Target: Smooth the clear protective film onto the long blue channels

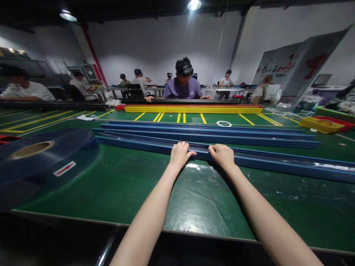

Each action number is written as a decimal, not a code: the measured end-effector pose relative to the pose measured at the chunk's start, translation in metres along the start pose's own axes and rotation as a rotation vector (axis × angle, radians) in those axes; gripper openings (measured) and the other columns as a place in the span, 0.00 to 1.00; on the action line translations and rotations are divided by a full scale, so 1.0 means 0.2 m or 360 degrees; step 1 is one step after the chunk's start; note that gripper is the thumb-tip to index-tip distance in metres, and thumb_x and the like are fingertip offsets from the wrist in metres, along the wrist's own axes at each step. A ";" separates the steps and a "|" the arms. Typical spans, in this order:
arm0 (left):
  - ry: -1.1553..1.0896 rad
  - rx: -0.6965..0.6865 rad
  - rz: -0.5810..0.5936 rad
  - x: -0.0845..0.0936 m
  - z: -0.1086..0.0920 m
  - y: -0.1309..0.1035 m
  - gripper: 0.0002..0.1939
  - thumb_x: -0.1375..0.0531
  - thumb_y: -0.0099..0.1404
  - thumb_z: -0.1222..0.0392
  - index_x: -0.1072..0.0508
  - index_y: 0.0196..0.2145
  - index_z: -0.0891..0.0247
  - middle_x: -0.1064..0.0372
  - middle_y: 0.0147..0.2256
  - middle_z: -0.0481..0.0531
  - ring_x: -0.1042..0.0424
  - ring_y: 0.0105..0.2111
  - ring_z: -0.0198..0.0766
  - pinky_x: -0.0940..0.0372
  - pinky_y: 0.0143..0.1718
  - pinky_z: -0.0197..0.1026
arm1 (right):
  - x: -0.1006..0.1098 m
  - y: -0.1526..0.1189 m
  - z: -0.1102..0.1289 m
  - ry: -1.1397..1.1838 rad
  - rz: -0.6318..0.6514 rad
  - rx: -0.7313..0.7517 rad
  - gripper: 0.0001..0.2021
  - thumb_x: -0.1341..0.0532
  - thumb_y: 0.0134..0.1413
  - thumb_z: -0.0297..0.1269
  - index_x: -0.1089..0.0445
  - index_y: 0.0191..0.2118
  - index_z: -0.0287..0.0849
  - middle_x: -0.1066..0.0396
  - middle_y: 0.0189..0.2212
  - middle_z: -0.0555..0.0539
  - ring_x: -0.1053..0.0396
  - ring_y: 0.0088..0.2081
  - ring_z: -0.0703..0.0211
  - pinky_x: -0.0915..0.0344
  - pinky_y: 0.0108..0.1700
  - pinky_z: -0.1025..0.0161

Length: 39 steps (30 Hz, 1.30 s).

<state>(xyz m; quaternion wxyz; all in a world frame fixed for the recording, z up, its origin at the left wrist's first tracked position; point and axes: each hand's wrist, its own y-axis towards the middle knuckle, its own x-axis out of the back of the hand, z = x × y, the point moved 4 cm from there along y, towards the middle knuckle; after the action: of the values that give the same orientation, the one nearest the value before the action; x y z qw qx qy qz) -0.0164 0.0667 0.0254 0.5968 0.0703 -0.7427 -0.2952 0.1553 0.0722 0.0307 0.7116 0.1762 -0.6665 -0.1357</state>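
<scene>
Film, dark blue and wound into a wide roll (39, 155), is laid flat at the near left of the table (116, 192), with a small white and red label on its top face. Further right, near the middle, the left hand (179, 154) is curled over the near edge of the nearest blue strip (277, 164), fingers folded down onto it. Just beside it, the right hand (222, 155) is closed on the same strip in the same way; a narrow gap is left between the two hands.

This long blue strip is stretched from left of centre to the far right edge of view, with two more blue strips (210, 135) lying parallel just behind it. It is judged stiff but slender and light, likely to sag or whip if lifted at one end, so a hold near the middle with both hands is judged sound. A slippery feel is suggested by the clear film (194, 184) glinting on and below it.

The table is green and glossy, marked with yellow lines; a yellow strip (194, 109) is laid at its far side, where a seated person in purple (183, 87) is at work. Yellow and red trays (321, 125) are seen at far right. The hall is dim, white-walled, lit from above.
</scene>
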 end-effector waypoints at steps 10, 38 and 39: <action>0.0026 0.0004 0.0027 0.01 0.00 0.00 0.18 0.44 0.56 0.42 0.31 0.30 0.61 0.33 0.33 0.52 0.36 0.37 0.40 0.44 0.37 0.40 | 0.00 0.01 0.01 -0.0051 -0.0012 0.0024 0.23 0.55 0.57 0.44 0.25 0.26 0.43 0.26 0.28 0.44 0.32 0.30 0.60 0.50 0.27 0.67; 0.0144 -0.0063 -0.0006 -0.03 0.00 -0.03 0.24 0.51 0.61 0.40 0.30 0.36 0.64 0.32 0.36 0.57 0.37 0.40 0.45 0.47 0.41 0.45 | -0.03 0.00 0.04 -0.0027 -0.0255 0.0038 0.27 0.59 0.60 0.44 0.28 0.25 0.38 0.28 0.25 0.43 0.34 0.24 0.63 0.58 0.24 0.64; 0.0141 -0.0062 -0.0007 -0.03 0.00 -0.03 0.23 0.51 0.61 0.40 0.30 0.36 0.64 0.32 0.37 0.57 0.37 0.40 0.45 0.47 0.41 0.45 | -0.04 0.00 0.04 -0.0020 -0.0279 0.0046 0.28 0.60 0.60 0.44 0.28 0.25 0.38 0.28 0.25 0.42 0.34 0.24 0.63 0.58 0.24 0.64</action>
<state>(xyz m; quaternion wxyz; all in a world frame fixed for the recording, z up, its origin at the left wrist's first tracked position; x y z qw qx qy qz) -0.0163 0.0640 0.0173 0.6297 0.0732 -0.7096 -0.3077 0.1468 0.0745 0.0246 0.6901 0.2434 -0.6548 -0.1889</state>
